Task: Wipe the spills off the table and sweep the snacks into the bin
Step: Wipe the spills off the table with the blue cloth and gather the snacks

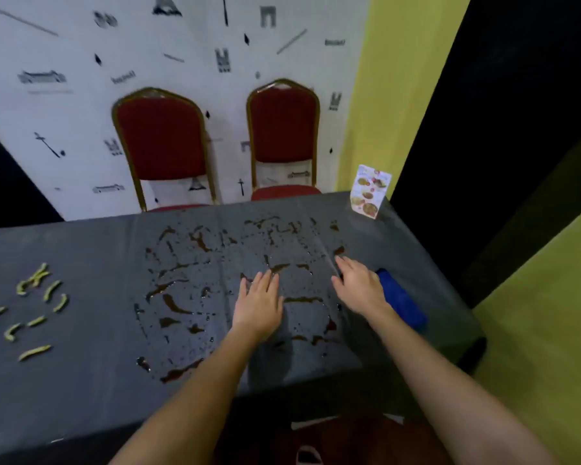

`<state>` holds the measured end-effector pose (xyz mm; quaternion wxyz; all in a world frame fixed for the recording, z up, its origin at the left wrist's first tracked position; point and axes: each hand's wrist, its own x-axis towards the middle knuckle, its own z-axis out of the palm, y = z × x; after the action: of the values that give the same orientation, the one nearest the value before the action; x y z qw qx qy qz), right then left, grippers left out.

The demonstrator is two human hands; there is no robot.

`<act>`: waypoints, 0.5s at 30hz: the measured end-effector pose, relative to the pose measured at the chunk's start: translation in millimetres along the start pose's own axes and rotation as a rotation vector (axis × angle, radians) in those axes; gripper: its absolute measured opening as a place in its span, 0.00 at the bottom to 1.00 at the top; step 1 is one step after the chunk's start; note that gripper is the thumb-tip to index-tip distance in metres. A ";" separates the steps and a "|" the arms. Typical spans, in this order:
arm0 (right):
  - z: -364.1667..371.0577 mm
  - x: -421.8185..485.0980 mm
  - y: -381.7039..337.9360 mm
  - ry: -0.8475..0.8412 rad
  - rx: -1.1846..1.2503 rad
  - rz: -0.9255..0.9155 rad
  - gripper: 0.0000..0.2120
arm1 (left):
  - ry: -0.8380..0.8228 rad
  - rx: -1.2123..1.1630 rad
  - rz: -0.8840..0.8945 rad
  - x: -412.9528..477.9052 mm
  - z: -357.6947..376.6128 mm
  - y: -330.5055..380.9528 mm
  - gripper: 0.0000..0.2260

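Left hand [259, 303] and right hand [359, 290], fingers straight and slightly spread, over brown spills [178, 302]; reaching right for the blue cloth [404, 305] risks smearing them.

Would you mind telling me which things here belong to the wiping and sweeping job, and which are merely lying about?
Job: brown spills, yellow snacks, blue cloth, table. No bin shows.

Lying about: left red chair, right red chair, menu card.
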<state>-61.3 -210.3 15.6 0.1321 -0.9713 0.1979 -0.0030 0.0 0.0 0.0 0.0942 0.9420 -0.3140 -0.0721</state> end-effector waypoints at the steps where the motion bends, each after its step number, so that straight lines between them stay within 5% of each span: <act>1: 1.6 -5.1 13.9 -0.018 -0.022 0.066 0.27 | -0.039 0.009 -0.021 -5.2 8.9 2.3 0.25; 5: 26.6 -14.0 80.3 -0.134 -0.109 0.318 0.33 | -0.134 0.031 -0.072 -31.9 59.9 5.1 0.27; 9: 35.0 -9.6 102.9 -0.204 -0.149 0.271 0.40 | -0.096 0.052 -0.074 -34.3 79.2 1.4 0.42; 15: 49.1 -11.0 109.6 -0.115 -0.243 0.254 0.36 | -0.122 0.054 -0.118 -21.5 85.1 7.3 0.28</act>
<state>-110.7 -290.7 -59.5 0.0243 -0.9458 0.3101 0.0934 -37.8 -4.0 -79.4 0.0450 0.9549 -0.2648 -0.1265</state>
